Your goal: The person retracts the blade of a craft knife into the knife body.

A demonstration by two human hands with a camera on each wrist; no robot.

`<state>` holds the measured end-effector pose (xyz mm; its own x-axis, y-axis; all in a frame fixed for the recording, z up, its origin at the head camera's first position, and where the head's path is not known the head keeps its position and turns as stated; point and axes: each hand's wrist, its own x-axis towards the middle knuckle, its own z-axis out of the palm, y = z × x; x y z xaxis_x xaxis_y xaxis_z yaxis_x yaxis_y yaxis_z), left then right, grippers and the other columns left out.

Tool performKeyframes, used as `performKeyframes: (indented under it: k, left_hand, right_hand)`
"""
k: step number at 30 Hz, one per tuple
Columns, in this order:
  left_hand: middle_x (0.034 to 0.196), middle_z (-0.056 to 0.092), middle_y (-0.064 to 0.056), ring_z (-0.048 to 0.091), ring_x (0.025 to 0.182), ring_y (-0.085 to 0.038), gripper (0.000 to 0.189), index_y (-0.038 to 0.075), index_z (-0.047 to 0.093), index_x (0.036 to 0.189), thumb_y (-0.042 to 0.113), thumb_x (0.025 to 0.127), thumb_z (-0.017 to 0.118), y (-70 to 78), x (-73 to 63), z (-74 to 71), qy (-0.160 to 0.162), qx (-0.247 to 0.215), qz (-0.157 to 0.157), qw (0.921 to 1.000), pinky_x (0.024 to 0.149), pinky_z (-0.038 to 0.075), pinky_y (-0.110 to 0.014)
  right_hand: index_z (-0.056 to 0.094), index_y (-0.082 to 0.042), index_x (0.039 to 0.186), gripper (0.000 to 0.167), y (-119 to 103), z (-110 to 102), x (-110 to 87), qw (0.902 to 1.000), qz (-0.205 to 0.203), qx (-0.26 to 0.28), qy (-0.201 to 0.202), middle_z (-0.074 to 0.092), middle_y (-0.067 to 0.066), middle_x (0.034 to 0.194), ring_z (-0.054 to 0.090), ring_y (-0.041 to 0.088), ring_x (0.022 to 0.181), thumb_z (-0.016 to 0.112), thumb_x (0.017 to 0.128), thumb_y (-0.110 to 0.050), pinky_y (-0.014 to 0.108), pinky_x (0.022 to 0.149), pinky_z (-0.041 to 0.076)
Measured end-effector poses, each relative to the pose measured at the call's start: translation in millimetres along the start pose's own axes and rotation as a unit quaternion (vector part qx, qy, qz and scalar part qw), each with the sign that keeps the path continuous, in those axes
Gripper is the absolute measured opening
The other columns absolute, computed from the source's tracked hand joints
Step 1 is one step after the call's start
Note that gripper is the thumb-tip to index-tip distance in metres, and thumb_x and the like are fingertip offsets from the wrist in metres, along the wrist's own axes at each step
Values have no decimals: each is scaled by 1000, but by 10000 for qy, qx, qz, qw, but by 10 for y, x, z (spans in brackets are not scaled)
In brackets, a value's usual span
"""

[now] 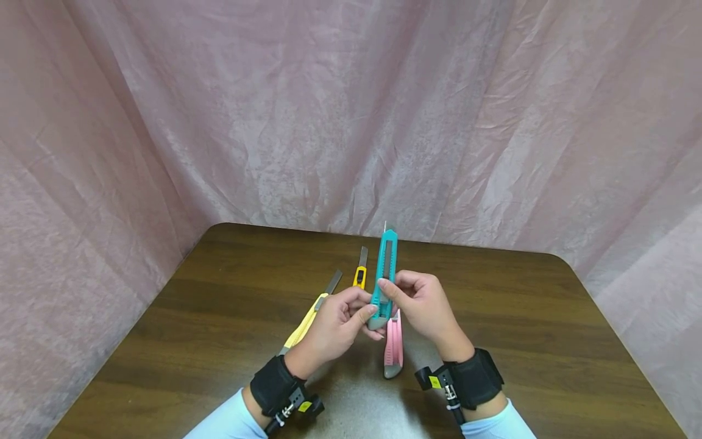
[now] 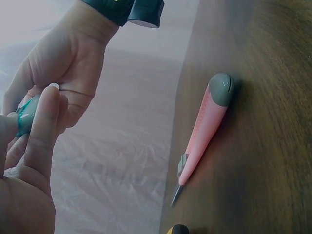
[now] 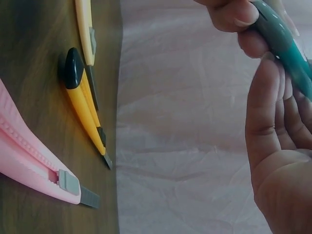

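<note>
A teal box cutter [image 1: 387,253] is held above the table between both hands, its thin blade tip showing at the top. My left hand [image 1: 341,323] pinches its grey lower end [image 2: 28,117]. Higher on the body, my right hand [image 1: 428,302] grips it, thumb laid across the front. Below the hands, a pink box cutter [image 1: 393,349] lies on the table, blade out, as the right wrist view shows. A pale yellow box cutter [image 1: 303,326] with its blade out lies left of my left hand, which partly hides an orange-yellow box cutter [image 1: 359,276] behind.
The dark brown wooden table [image 1: 510,323] has rounded far corners. A pinkish draped cloth [image 1: 307,116] hangs behind it and along its sides. Black straps [image 1: 473,379] with small cameras are around both wrists.
</note>
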<state>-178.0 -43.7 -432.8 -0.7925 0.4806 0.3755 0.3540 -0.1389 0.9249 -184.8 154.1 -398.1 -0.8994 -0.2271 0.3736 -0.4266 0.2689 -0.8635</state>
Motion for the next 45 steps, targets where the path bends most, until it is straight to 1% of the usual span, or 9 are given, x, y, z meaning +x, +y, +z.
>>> performKeyframes:
  k: [4,11,15,19,22,28,34,38,45]
  left_hand:
    - [101,75,-27,76,79,-15,15,-4,61,112,8,103,59,-3,-9,-2,14,-7,-54,10000,70,68,-41]
    - [101,74,-28,77,81,-30,16,-5,62,113,8,103,60,-7,-11,-1,35,-95,-24,9999,69,68,-41]
    - [101,74,-29,78,80,-22,15,-5,62,112,6,103,60,-17,-6,-9,54,-100,124,9999,68,68,-40]
    - [101,74,-29,77,80,-16,15,-5,62,113,5,102,60,-13,-2,-23,31,-73,238,9997,68,68,-40]
    - [102,74,-29,77,81,-16,15,-5,62,113,5,102,60,-2,-3,-29,8,-56,246,9997,68,68,-41]
    - [102,74,-29,77,79,-13,14,-5,61,112,5,102,60,3,-3,-25,19,-113,257,9996,68,68,-40]
    - [105,74,-29,78,79,-18,15,-5,61,114,4,102,60,11,0,-27,33,-120,277,9995,69,68,-40]
    - [104,73,-30,78,80,-20,14,-6,61,113,3,102,60,10,3,-30,49,-100,328,9994,69,68,-41]
    - [101,74,-30,77,78,-13,13,-5,62,111,3,102,60,12,7,-23,97,-74,427,9990,66,67,-44]
  right_hand:
    - [73,-9,84,17,10,-1,-2,9999,-86,-106,-65,66,5,69,58,11,58,69,99,-16,24,52,53]
    - [73,-6,89,10,33,8,-3,9987,-451,173,-160,69,7,74,58,10,59,69,98,-7,24,53,54]
    - [73,-6,87,11,38,29,0,9985,-512,212,-15,68,6,72,56,7,58,69,97,-7,24,50,52]
    - [73,-5,86,12,36,24,3,9987,-412,290,15,67,4,70,57,13,56,69,97,-7,26,49,54]
    - [72,-4,86,13,39,15,4,9987,-351,360,-63,66,4,69,60,17,55,68,98,-6,27,49,55]
    - [73,-7,87,11,30,4,3,9986,-436,237,-175,65,8,70,57,13,58,69,98,-8,25,51,53]
    - [74,-7,90,9,25,-5,9,9981,-488,251,-265,69,9,75,58,17,60,69,98,-8,26,53,55]
    - [74,-6,92,6,28,6,10,9976,-550,325,-281,71,10,77,59,12,60,70,97,-7,28,54,57]
    - [73,-5,88,9,25,23,9,9980,-521,348,-101,68,8,72,56,7,57,69,97,-5,26,50,53]
